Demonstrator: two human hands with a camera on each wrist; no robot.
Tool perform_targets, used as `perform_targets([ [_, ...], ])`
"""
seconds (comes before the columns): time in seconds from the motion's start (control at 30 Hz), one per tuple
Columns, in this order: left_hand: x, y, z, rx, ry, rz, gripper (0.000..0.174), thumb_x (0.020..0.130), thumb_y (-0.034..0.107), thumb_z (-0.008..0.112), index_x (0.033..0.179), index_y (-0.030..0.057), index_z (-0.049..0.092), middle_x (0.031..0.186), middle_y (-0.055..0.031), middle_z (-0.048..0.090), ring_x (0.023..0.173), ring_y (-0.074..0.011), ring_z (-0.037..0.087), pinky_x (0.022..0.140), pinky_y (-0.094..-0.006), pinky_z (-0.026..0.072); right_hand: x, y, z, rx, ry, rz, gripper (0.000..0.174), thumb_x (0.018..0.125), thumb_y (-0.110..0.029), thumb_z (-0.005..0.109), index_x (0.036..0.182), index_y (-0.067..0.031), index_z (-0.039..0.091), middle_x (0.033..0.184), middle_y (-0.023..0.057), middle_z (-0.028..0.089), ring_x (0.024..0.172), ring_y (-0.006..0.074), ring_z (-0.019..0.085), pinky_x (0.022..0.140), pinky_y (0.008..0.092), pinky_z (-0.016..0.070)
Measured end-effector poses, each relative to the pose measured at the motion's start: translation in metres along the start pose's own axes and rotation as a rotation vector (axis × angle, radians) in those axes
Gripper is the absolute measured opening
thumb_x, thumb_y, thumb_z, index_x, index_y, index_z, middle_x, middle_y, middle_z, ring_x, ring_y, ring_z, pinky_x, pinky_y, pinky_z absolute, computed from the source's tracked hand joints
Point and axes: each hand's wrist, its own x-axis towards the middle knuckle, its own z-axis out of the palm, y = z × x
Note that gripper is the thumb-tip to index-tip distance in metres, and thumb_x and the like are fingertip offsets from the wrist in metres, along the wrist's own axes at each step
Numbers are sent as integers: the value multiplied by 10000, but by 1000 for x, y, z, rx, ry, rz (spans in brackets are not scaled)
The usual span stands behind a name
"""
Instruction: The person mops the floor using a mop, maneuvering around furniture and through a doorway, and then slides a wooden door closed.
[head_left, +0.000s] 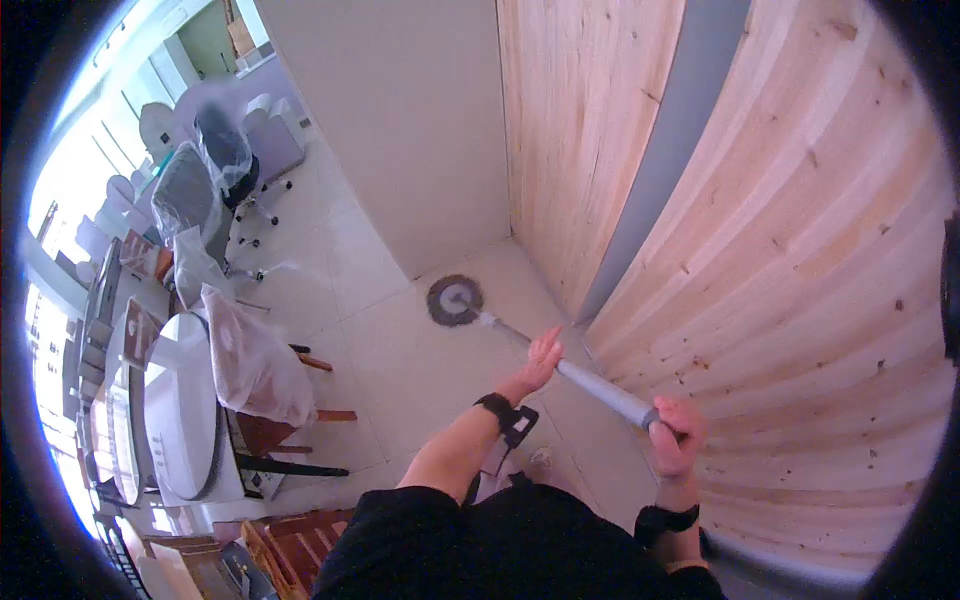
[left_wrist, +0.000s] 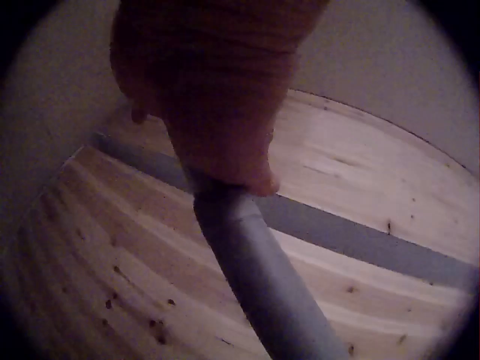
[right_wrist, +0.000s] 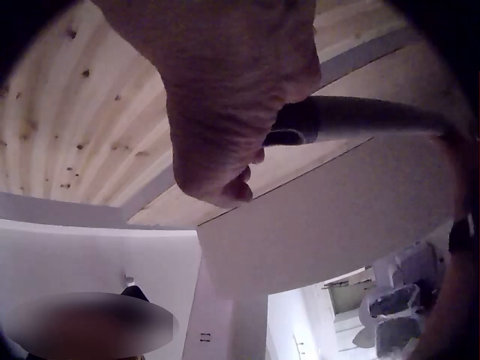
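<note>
A mop with a round grey-brown head (head_left: pixel 455 300) rests on the pale tiled floor, close to the base of a wall corner. Its grey handle (head_left: pixel 605 392) slants up toward the person. Partway down the handle, the left hand (head_left: pixel 543 360) grips it; the left wrist view shows that hand (left_wrist: pixel 225 127) wrapped at the end of a thicker grey sleeve (left_wrist: pixel 262 277). At the handle's upper end the right hand (head_left: pixel 677 437) has its fingers curled around the dark grip. In the right wrist view the right hand (right_wrist: pixel 232 112) hides part of that grip (right_wrist: pixel 296 124).
Wooden panelling (head_left: pixel 800 280) stands close on the right, with a grey strip (head_left: pixel 665 150) between panels. A beige wall (head_left: pixel 400 130) rises behind the mop head. To the left are plastic-wrapped chairs (head_left: pixel 185 195), a white oval tabletop (head_left: pixel 185 410) and brown wooden furniture (head_left: pixel 295 545).
</note>
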Motion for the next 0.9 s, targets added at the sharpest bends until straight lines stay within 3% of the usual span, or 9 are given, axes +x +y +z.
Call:
perform_targets([
  [0.13, 46, 7, 7, 71, -499, -27, 392, 890, 336, 279, 1001, 85, 558, 1035, -138, 535, 1068, -305, 405, 879, -401, 339, -9, -1, 3, -290, 60, 0, 144, 700, -4, 570, 841, -16, 545, 820, 128, 590, 701, 205, 557, 677, 330, 454],
  [0.27, 56, 54, -11, 100, -395, -260, 449, 866, 415, 264, 855, 121, 604, 931, -108, 556, 1006, -264, 446, 839, -463, 293, 1, 3, 13, -423, 39, -102, 80, 746, -17, 547, 826, -7, 553, 798, 116, 588, 652, 163, 537, 599, 293, 442],
  [0.4, 53, 57, -33, 128, -353, -242, 462, 858, 442, 269, 797, 134, 608, 953, -101, 553, 1023, -267, 443, 821, -488, 281, 18, 9, -4, -394, 134, 161, 109, 757, -42, 549, 862, -19, 564, 775, 100, 582, 668, 191, 548, 586, 320, 455],
  [0.53, 27, 64, -94, 131, -276, -305, 455, 857, 453, 279, 837, 141, 610, 977, -93, 553, 1039, -275, 433, 823, -504, 277, 51, 30, 17, -317, 136, -84, 166, 782, -47, 532, 946, -24, 526, 860, 91, 530, 711, 180, 531, 630, 316, 464],
  [0.63, -10, 35, -143, 205, -130, -486, 445, 855, 459, 291, 858, 143, 606, 972, -99, 554, 1017, -277, 436, 823, -517, 284, 70, 23, 80, 19, -37, 70, 159, 815, -37, 488, 969, -7, 512, 1009, 102, 474, 765, 181, 518, 662, 318, 477],
  [0.7, -40, 9, -184, 154, -48, -531, 422, 866, 427, 297, 876, 128, 594, 958, -131, 550, 1006, -296, 432, 839, -488, 305, 62, 57, 115, -112, -215, -65, 177, 794, -14, 507, 970, -4, 512, 1022, 110, 463, 783, 195, 527, 678, 326, 472],
  [0.77, -79, -80, -189, 297, 95, -318, 395, 879, 374, 294, 861, 102, 580, 893, -146, 561, 958, -309, 459, 853, -428, 320, 57, 67, 165, -293, -389, -236, 217, 751, 28, 539, 964, -11, 530, 1028, 121, 431, 815, 221, 538, 705, 332, 459],
  [0.83, -101, -78, -231, 391, 33, -388, 374, 888, 325, 294, 834, 78, 569, 824, -135, 574, 877, -314, 491, 841, -407, 322, 43, 81, 202, -20, -392, 131, 224, 711, 54, 562, 925, -13, 559, 1000, 116, 486, 848, 228, 550, 741, 344, 457],
  [0.9, -123, -99, -235, 452, 244, -284, 358, 888, 300, 302, 790, 64, 553, 777, -123, 579, 814, -309, 512, 821, -417, 320, 37, 70, 235, 398, -245, 520, 238, 669, 77, 580, 887, -19, 581, 955, 115, 547, 869, 232, 561, 770, 353, 455],
])
